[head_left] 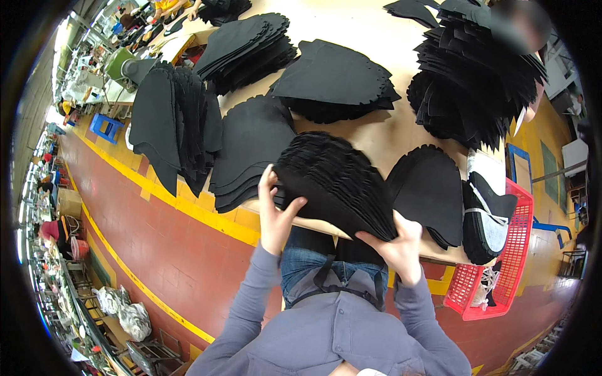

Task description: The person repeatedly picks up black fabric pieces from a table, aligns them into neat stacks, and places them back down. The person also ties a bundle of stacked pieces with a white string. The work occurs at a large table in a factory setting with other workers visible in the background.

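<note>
A thick stack of black cut fabric pieces (332, 182) is between my hands at the table's near edge, its layers fanned out in steps along the top. My left hand (276, 216) is at the stack's left edge, thumb across the near face and fingers up along the side. My right hand (401, 244) grips the lower right corner, thumb on the front face. Just left of the held stack lies a pile of black pieces (251, 141). Close to my right hand is another pile with a rounded top (426, 188).
More black piles lie on the pale table (351, 22), including a tall one (470, 81) at the far right, by another person. A tied black-and-grey bundle (486, 219) sits at the right corner, beside a red plastic basket (520, 232). A blue stool (105, 127) stands left.
</note>
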`<state>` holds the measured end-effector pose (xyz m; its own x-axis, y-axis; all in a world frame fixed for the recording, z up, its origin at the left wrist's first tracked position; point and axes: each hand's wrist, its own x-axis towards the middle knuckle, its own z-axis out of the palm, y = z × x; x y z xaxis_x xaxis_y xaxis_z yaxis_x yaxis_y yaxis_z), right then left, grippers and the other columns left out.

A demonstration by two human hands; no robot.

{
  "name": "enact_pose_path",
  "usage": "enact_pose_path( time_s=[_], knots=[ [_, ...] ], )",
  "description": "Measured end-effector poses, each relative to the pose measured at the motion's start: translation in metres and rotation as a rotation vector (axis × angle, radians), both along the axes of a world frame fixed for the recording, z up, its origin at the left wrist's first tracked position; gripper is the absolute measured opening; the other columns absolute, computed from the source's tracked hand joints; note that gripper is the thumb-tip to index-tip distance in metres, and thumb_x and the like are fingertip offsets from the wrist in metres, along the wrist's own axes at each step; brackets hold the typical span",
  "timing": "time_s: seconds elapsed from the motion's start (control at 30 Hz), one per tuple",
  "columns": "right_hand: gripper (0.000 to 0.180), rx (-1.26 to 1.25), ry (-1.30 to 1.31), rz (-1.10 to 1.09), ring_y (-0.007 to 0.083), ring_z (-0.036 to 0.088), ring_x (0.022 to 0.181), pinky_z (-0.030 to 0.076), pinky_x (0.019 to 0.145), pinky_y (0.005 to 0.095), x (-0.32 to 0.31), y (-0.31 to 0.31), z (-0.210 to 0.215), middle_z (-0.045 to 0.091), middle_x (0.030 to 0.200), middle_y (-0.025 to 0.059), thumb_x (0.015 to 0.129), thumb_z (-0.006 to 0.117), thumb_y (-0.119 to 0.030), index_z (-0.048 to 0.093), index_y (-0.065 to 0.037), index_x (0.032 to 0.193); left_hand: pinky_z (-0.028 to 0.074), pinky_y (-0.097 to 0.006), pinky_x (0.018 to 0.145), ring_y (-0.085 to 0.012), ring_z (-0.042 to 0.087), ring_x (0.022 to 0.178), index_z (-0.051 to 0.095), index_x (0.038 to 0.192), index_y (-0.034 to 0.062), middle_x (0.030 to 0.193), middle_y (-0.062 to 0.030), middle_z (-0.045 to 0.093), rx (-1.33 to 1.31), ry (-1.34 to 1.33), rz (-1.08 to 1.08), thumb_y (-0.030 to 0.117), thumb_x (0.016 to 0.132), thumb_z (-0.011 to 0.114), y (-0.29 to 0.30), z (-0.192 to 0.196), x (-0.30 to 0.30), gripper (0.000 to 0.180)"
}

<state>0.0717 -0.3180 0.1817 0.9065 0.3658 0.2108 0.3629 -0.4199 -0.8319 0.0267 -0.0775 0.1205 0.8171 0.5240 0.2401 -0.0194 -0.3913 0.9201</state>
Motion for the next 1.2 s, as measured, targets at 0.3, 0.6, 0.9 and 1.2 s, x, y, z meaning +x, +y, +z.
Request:
enact_pose_path(
  time_s=[0.3, 0.6, 0.9, 1.2],
  knots=[
    [0.056, -0.110, 0.085, -0.238, 0.0218, 0.071, 0.068, 0.055, 0.064, 0.0314, -0.040, 0.037, -0.004, 0.071, 0.082, 0.0134, 0.074, 0.078, -0.018, 0.062, -0.007, 0.126, 0.045, -0.040, 0.101, -0.0221, 0.047, 0.127, -0.017, 0.153, 0.0381, 0.151, -0.0125, 0.031, -1.470, 0.250, -0.481, 0.013, 0.086, 0.075, -0.092, -0.006, -0.044, 0.117],
    [0.081, -0.133, 0.008, 0.264, 0.0237, 0.068, 0.064, 0.055, 0.063, 0.0326, -0.028, 0.027, -0.005, 0.071, 0.093, 0.0188, 0.073, 0.078, -0.032, 0.047, 0.000, 0.141, 0.045, -0.036, 0.103, -0.0216, 0.053, 0.122, 0.030, 0.148, 0.0070, 0.138, -0.0102, 0.048, -1.363, 0.372, -0.418, -0.001, 0.080, 0.067, -0.055, -0.002, -0.039, 0.078],
    [0.056, 0.410, 0.471, 0.025, 0.0170, 0.057, 0.114, 0.055, 0.086, 0.0285, 0.006, 0.026, -0.011, 0.051, 0.138, 0.0107, 0.088, 0.065, -0.003, 0.045, -0.002, 0.141, 0.052, -0.030, 0.087, -0.0177, 0.061, 0.095, 0.042, 0.136, 0.0062, 0.112, -0.0068, 0.058, -1.215, 0.358, -0.400, -0.002, 0.070, 0.072, -0.065, -0.007, -0.033, 0.073],
    [0.062, 0.528, 0.502, 0.015, 0.0217, 0.061, 0.114, 0.057, 0.088, 0.0332, -0.004, 0.019, -0.015, 0.055, 0.132, 0.0105, 0.080, 0.076, -0.002, 0.050, -0.003, 0.136, 0.044, -0.036, 0.105, -0.0225, 0.053, 0.121, 0.031, 0.144, 0.0065, 0.131, -0.0099, 0.052, -1.284, 0.329, -0.462, 0.006, 0.066, 0.075, -0.074, -0.003, -0.025, 0.089]
  ],
)
